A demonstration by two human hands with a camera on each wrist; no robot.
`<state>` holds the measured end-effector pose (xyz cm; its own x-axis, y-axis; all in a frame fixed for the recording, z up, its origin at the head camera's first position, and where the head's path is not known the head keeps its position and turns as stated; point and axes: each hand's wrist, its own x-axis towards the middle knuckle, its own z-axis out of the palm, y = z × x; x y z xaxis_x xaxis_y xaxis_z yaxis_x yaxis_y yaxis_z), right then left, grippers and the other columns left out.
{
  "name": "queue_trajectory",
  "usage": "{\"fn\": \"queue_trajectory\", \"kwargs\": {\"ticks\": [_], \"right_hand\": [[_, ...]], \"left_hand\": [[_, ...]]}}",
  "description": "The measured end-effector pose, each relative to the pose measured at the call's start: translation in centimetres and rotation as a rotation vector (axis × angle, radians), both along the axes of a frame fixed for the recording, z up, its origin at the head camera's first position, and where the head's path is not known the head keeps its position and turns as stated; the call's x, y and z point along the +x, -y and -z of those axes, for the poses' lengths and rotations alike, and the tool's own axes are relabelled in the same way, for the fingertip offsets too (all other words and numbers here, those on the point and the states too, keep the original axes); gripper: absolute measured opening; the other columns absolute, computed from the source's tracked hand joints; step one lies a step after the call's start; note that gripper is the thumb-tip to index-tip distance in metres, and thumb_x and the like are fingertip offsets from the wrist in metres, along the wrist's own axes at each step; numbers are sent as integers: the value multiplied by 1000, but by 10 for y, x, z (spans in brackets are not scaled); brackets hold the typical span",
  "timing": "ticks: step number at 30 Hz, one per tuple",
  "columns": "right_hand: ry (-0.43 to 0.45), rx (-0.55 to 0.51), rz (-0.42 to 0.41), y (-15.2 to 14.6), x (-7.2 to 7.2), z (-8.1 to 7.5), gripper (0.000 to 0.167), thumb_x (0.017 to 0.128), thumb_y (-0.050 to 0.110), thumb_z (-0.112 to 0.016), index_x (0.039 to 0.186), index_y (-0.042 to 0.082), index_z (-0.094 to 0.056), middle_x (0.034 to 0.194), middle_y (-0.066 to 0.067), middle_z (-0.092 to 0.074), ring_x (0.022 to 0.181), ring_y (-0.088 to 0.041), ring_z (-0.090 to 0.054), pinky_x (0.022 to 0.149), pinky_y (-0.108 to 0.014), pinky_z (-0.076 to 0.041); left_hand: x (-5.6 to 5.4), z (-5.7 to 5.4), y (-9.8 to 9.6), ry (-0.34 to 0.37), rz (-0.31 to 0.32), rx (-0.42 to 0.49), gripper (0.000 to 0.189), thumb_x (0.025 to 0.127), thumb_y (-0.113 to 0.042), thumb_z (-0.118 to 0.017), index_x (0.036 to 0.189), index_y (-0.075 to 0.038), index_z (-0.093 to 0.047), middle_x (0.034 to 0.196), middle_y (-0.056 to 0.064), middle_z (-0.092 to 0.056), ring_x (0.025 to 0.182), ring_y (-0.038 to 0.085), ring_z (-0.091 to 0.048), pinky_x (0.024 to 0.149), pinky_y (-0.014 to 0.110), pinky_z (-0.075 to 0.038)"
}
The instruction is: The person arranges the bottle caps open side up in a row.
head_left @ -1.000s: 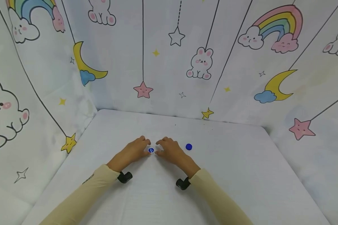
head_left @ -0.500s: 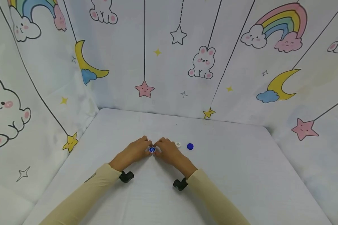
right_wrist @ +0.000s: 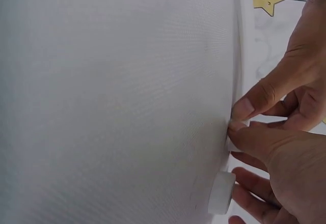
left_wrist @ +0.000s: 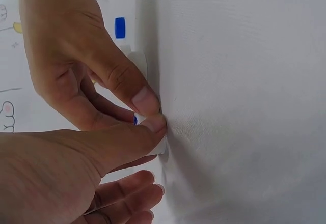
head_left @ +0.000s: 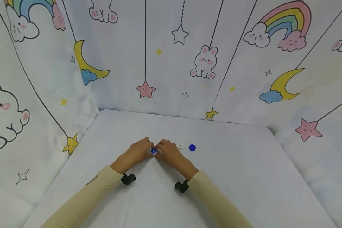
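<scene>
Between my hands, a small round white piece with a blue top [head_left: 154, 151] stands on the white table [head_left: 159, 202]. My left hand [head_left: 135, 152] pinches it from the left, its thumb at the near side. From the right, my right hand [head_left: 171, 153] pinches the same piece, thumb tip against thumb tip in the left wrist view. The fingers cover most of it in both wrist views. Just beyond my right hand lies a white round piece with a cross-like mark [head_left: 180, 146], which looks like a short cylinder in the right wrist view.
A blue round cap [head_left: 192, 148] lies right of the white round piece. White cloth walls printed with rabbits, moons and stars [head_left: 146, 90] enclose the table at the back and sides. Black wrist cameras [head_left: 128, 179] hang under both wrists.
A second ago, the fingers were spread apart around the blue-topped piece; both hands have since closed in and grip it. The cross-marked white piece now shows beyond my right hand.
</scene>
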<state>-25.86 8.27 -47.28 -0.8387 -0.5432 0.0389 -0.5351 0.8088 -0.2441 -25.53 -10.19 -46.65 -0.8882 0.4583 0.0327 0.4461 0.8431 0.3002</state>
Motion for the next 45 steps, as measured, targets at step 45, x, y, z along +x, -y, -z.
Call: {"fn": "queue_trajectory", "kwargs": {"ticks": [45], "right_hand": [[186,-260,-19,-16,-18,-28,35,106,36,-63,112,5,-79,142,-13,-60,135,-32,-56,113,-53,-46]], "left_hand": [[11,-22,17,-289,71,159,17,99,-24,-77,114,-16,-79,115,6,-60,87,18,-68,67,29,-56]]}}
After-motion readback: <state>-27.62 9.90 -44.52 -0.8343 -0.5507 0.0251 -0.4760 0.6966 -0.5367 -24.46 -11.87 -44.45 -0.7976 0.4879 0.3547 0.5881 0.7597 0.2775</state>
